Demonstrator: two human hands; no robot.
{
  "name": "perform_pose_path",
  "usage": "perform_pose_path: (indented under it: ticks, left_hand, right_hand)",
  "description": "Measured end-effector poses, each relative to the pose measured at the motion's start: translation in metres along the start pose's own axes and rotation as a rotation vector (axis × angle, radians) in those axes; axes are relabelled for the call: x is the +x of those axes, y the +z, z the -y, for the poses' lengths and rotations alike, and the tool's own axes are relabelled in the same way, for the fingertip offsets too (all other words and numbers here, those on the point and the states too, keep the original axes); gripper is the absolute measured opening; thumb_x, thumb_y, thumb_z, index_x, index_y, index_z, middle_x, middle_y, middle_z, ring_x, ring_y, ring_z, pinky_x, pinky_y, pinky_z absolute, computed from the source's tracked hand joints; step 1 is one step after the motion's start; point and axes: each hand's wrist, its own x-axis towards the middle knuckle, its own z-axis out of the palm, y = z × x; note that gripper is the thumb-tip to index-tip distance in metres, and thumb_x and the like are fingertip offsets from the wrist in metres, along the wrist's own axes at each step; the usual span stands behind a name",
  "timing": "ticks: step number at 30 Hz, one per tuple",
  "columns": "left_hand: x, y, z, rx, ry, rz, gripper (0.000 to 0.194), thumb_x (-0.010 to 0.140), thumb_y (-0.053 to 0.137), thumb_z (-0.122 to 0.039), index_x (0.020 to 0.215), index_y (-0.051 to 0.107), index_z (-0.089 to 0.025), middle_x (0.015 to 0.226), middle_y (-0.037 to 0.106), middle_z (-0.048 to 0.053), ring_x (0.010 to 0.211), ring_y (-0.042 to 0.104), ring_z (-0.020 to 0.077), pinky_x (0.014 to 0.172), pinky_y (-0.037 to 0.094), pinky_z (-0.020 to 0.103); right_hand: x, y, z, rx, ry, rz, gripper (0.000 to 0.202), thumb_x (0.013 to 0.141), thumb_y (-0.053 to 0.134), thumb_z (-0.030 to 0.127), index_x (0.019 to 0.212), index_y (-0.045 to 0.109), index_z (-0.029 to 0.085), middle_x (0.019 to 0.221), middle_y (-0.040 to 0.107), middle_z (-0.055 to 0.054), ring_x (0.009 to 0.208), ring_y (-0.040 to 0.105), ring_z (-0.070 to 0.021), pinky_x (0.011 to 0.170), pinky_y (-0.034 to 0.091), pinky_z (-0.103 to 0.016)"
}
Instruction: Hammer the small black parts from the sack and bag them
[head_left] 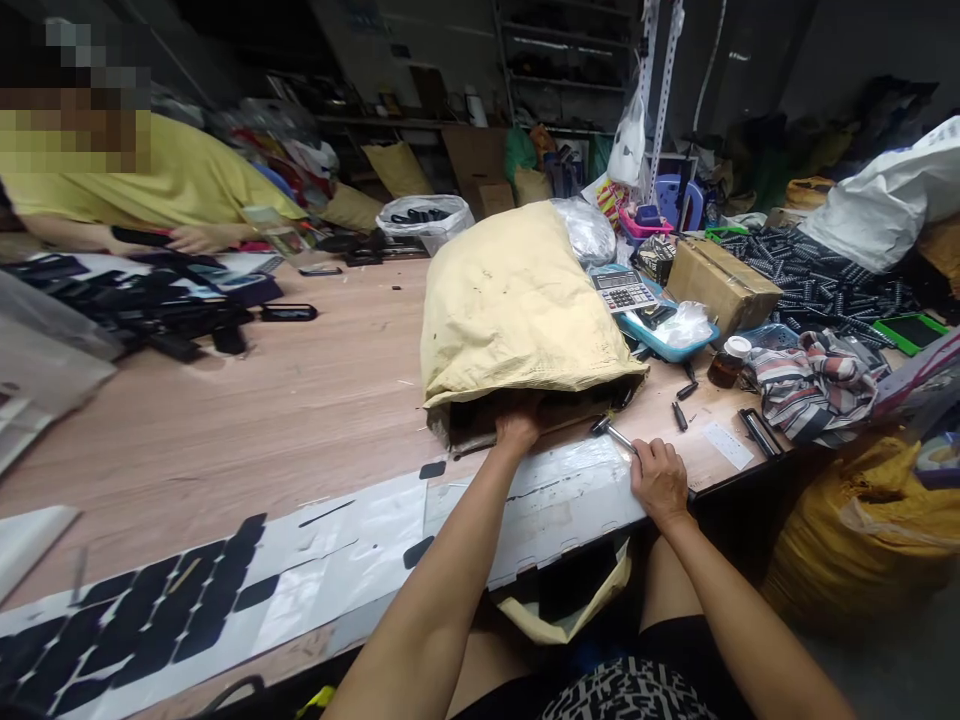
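Observation:
A large yellowish paper sack (517,300) lies on the table, its mouth facing me. My left hand (519,428) reaches into that dark mouth, and its fingers are hidden inside. Just right of the opening, my right hand (658,480) is closed around a metal-shafted tool with a dark head (619,437). The tool's head points left, close to the sack's lower edge. Beneath both hands runs a white sheet with a clear covering (577,490) along the table's front edge. Small black rounded pieces (433,470) lie left of my left forearm.
Rows of black pads (172,600) lie front left. A person in a yellow top (202,175) works by black parts (150,310) across the table. To the right are a calculator (624,292), a cardboard box (720,282), a brown bottle (729,362) and a yellow sack (862,530).

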Motion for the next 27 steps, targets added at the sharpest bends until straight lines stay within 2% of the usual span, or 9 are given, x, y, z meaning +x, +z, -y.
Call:
perform_pose_path:
  ticks: [7,11,13,16,20,22,24,27]
  left_hand:
    - [0.019,-0.014,-0.009,0.09,0.038,0.058,0.033,0.085,0.059,-0.018,0.116,0.068,-0.023,0.117,0.069,0.011,0.124,0.052,0.0356,0.103,0.039,0.046]
    - [0.014,-0.023,-0.012,0.099,0.027,0.099,0.025,0.084,0.063,-0.025,0.107,0.073,-0.019,0.117,0.069,0.012,0.114,0.056,0.0348,0.097,0.041,0.043]
    - [-0.001,-0.026,-0.01,0.084,0.005,0.097,0.025,0.086,0.063,-0.029,0.106,0.074,-0.02,0.116,0.069,0.012,0.113,0.056,0.0352,0.095,0.042,0.044]
    - [-0.039,-0.028,-0.007,0.034,0.007,0.043,0.026,0.09,0.061,-0.033,0.11,0.074,-0.023,0.111,0.068,0.012,0.112,0.054,0.0359,0.094,0.04,0.047]
    - [-0.099,-0.019,-0.008,-0.184,0.198,0.077,0.021,0.091,0.061,-0.035,0.105,0.075,-0.027,0.099,0.07,0.006,0.102,0.055,0.0283,0.093,0.039,0.044]
    - [-0.121,-0.01,-0.011,-0.26,0.236,0.088,0.021,0.092,0.06,-0.034,0.104,0.075,-0.027,0.097,0.069,0.005,0.099,0.056,0.026,0.092,0.039,0.042]
    - [-0.135,-0.002,-0.014,-0.306,0.22,0.055,0.022,0.093,0.058,-0.033,0.107,0.074,-0.026,0.098,0.068,0.006,0.098,0.055,0.025,0.091,0.041,0.041]
    - [-0.142,0.006,-0.017,-0.348,0.188,-0.008,0.027,0.09,0.063,-0.033,0.114,0.072,-0.025,0.101,0.066,0.006,0.098,0.055,0.0249,0.091,0.042,0.04]
  right_hand:
    - [0.0,-0.001,0.001,-0.001,0.005,0.003,0.022,0.092,0.054,0.023,0.111,0.065,0.023,0.095,0.059,-0.007,0.091,0.045,-0.0231,0.076,0.031,-0.032]
    - [0.0,-0.001,0.001,0.006,0.005,0.009,0.021,0.093,0.054,0.024,0.112,0.065,0.023,0.095,0.059,-0.007,0.091,0.046,-0.0229,0.076,0.03,-0.032]
    - [0.0,0.0,0.001,0.008,0.011,0.013,0.021,0.094,0.053,0.025,0.112,0.065,0.023,0.095,0.059,-0.007,0.091,0.045,-0.0227,0.076,0.03,-0.032]
    - [0.0,0.0,0.001,0.004,0.016,0.025,0.021,0.094,0.053,0.025,0.111,0.065,0.023,0.096,0.059,-0.007,0.09,0.045,-0.0226,0.075,0.03,-0.033]
    - [0.001,-0.001,0.002,0.01,0.013,0.039,0.02,0.093,0.053,0.024,0.11,0.065,0.023,0.097,0.059,-0.007,0.091,0.045,-0.0229,0.074,0.029,-0.033]
    - [0.001,-0.002,0.002,0.012,0.015,0.044,0.021,0.093,0.053,0.024,0.11,0.064,0.023,0.097,0.059,-0.007,0.09,0.045,-0.0229,0.074,0.029,-0.033]
    - [0.001,-0.002,0.001,0.008,0.016,0.045,0.022,0.094,0.052,0.024,0.112,0.064,0.023,0.097,0.059,-0.007,0.09,0.045,-0.023,0.074,0.029,-0.033]
    - [0.001,-0.002,0.0,0.003,0.007,0.037,0.023,0.095,0.051,0.024,0.113,0.064,0.023,0.097,0.059,-0.007,0.091,0.045,-0.0234,0.074,0.029,-0.034]
